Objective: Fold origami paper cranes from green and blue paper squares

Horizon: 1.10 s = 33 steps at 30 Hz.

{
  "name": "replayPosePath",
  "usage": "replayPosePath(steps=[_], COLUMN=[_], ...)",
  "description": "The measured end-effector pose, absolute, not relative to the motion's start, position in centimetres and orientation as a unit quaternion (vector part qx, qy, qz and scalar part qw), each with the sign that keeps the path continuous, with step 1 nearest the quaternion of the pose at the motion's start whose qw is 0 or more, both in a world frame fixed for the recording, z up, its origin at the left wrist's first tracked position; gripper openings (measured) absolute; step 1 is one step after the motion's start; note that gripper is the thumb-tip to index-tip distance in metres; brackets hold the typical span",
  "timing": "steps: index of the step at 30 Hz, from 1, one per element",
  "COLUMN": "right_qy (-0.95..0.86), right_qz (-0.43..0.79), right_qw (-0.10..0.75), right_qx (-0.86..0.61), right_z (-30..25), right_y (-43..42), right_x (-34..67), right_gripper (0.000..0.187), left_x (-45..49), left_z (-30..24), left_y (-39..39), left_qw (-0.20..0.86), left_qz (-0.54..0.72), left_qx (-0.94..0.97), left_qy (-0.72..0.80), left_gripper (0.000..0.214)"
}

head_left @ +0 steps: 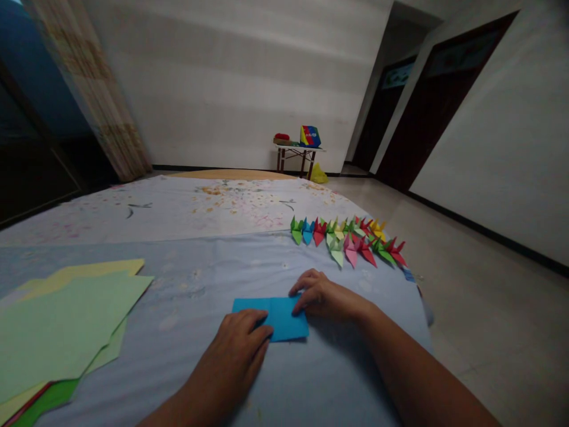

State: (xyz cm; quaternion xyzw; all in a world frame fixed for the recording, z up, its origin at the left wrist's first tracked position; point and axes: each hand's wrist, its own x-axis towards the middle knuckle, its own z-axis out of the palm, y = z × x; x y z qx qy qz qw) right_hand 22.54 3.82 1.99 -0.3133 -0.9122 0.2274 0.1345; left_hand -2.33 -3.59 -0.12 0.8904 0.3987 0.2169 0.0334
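Observation:
A blue sheet of folded paper (284, 317) lies on the cloth in front of me as a wide rectangle, with a faint upright crease near its middle. My left hand (242, 341) holds down its left part, the thumb and fingertips pressed on the paper. At the right edge, my right hand (322, 296) grips the paper, its thumb on top and its fingers by the upper right corner. The undersides of both hands are hidden. Beyond my right hand stand several folded paper cranes (350, 249) in green, blue, red, pink and yellow.
A pile of coloured paper sheets (66, 332), pale green on top, lies at the left. Pale flowered cloth (186, 308) covers the round table. Against the far wall is a small table (296, 149) bearing a colourful box (310, 136), with a yellow bag (319, 174) on the floor.

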Motion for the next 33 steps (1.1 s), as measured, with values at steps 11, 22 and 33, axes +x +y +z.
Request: replayPosePath(steps=[11, 22, 33], right_qy=[-0.863, -0.854, -0.841], right_qz=[0.272, 0.199, 0.179], right_qw=[0.178, 0.177, 0.18], right_qx=[-0.387, -0.448, -0.478], right_z=[1.4, 0.4, 0.1], right_y=[4.4, 4.0, 3.5], right_x=[20.5, 19.3, 18.9], right_gripper=[0.02, 0.027, 0.023], left_x=[-2.3, -2.0, -1.9], left_z=[-0.1, 0.6, -0.7], left_y=[-3.5, -3.8, -3.5], left_qw=[0.058, 0.066, 0.033], left_qz=[0.196, 0.183, 0.169], left_qx=[0.891, 0.888, 0.897], left_qy=[0.406, 0.417, 0.407], left_gripper=[0.023, 0.041, 0.049])
